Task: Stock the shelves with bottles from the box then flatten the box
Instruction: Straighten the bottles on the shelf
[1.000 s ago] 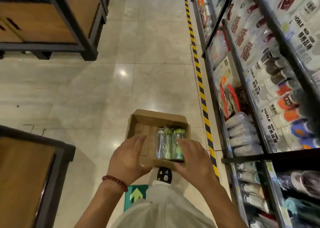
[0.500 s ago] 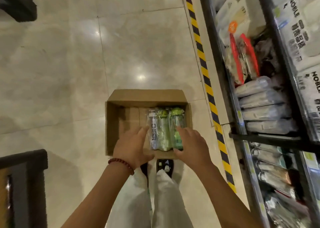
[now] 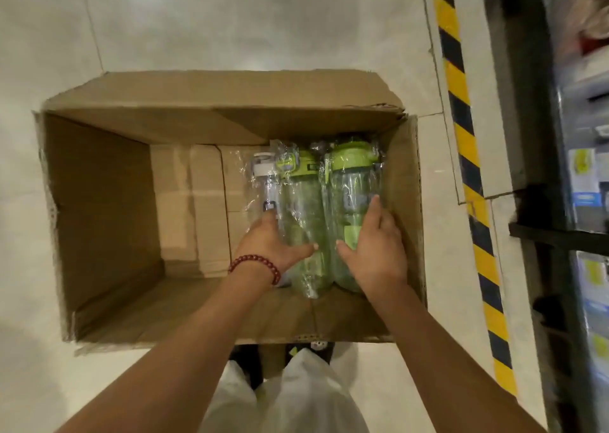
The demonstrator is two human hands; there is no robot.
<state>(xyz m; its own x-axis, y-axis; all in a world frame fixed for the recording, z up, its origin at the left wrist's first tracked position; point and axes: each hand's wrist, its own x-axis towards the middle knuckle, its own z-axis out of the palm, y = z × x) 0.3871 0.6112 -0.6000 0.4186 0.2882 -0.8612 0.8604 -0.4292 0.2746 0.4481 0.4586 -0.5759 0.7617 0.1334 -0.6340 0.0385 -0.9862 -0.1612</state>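
Head view looks straight down into an open cardboard box (image 3: 99, 202) standing on a pale tiled floor (image 3: 230, 21). Three plastic-wrapped bottles lie side by side on the box bottom, packed against its right wall with their caps pointing away from the person: a clear bottle with a white cap (image 3: 265, 182) on the left, a green-capped bottle (image 3: 301, 202) in the middle and a second green-capped bottle (image 3: 349, 195) on the right. The box's left half shows only bare cardboard.

Both arms reach down into the box. The left hand (image 3: 268, 245) lies on the white-capped bottle, fingers stretched forward along it and the thumb spread across onto the middle bottle; its grip is apart, not curled round anything. A red bead bracelet (image 3: 255, 266) circles that wrist. The right hand (image 3: 375, 251) rests flat on the right green bottle, fingers straight along its outer side beside the box wall, thumb pointing inward; its grip is likewise apart.

Right of the box a yellow-and-black striped floor line (image 3: 468, 169) runs beside a dark shelving unit (image 3: 560, 202) holding blurred goods.
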